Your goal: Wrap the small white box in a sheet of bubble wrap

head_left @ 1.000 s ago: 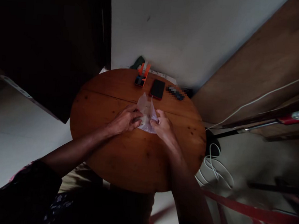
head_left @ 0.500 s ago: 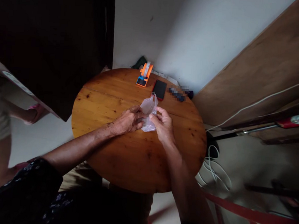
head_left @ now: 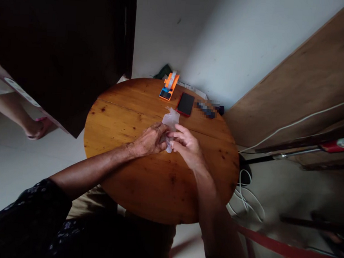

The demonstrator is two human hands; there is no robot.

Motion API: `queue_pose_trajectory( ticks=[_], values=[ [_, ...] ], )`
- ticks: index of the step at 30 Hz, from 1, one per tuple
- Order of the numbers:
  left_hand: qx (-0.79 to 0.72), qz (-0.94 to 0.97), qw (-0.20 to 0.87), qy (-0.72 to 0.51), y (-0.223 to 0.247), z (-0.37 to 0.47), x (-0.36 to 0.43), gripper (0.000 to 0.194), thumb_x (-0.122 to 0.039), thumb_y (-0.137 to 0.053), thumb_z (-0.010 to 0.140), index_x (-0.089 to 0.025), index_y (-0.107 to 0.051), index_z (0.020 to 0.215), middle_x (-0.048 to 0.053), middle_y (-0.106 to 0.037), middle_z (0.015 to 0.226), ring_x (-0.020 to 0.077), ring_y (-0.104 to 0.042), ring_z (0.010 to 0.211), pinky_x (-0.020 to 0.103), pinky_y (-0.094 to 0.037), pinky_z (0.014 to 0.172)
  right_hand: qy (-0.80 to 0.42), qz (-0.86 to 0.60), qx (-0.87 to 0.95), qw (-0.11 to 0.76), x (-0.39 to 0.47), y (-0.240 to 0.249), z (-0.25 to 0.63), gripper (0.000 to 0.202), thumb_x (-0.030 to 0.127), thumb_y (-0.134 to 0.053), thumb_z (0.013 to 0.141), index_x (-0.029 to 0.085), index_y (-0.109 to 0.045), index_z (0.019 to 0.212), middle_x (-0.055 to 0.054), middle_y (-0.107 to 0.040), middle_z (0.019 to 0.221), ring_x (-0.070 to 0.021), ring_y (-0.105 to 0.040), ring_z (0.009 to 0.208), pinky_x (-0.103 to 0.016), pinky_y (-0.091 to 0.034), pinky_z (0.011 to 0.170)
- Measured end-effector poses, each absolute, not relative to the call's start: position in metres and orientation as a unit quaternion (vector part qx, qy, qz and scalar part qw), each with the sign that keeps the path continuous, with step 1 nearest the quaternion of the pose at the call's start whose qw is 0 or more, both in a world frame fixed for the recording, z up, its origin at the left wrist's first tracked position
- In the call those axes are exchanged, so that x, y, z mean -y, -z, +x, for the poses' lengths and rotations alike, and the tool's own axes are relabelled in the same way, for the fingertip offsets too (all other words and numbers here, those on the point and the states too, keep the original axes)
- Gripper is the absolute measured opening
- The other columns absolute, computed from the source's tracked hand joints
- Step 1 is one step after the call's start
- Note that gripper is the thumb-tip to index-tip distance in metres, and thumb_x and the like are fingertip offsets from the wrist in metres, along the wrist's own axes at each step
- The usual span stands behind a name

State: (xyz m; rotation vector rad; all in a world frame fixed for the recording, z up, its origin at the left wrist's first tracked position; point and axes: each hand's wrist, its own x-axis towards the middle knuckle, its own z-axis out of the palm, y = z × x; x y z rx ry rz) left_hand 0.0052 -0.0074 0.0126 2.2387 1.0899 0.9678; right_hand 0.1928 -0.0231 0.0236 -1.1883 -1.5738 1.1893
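A thin, whitish translucent plastic bag (head_left: 171, 118) is bunched between my two hands over the middle of the round wooden table (head_left: 125, 120). My left hand (head_left: 153, 138) is closed on its left side, fingers curled. From the right, my right hand (head_left: 186, 142) pinches the lower part of the bag between thumb and fingers. The upper part sticks out beyond my fingers toward the far side. Whether anything is inside the bag, I cannot tell.
At the table's far edge stands an orange tape dispenser (head_left: 169, 85) with a roll of tape. Beside it lies a dark phone (head_left: 185, 104) with a red edge, then a blurred-out dark item (head_left: 206, 108). A person's leg (head_left: 14, 110) shows at left; white cable (head_left: 248, 197) lies on the floor.
The bag has been gathered narrower between my hands, its lower part now mostly covered by my fingers. At left, the other person has moved further out of view.
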Motion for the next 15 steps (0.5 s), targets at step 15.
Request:
queue_pose_trajectory(
  ticks=[15],
  values=[
    [-0.421, 0.768, 0.289, -0.385, -0.014, 0.009, 0.006, 0.009, -0.021, -0.07, 0.083, -0.016, -0.062, 0.083, 0.002, -0.06, 0.085, 0.0126, -0.056, 0.075, 0.026, -0.046, 0.069, -0.283, -0.479, 0.756, 0.345, 0.031, -0.019, 0.189, 0.076, 0.015, -0.057, 0.077, 0.026, -0.043, 0.151, -0.007, -0.072, 0.113, -0.013, -0.058, 0.064, -0.031, -0.052, 0.067]
  ],
)
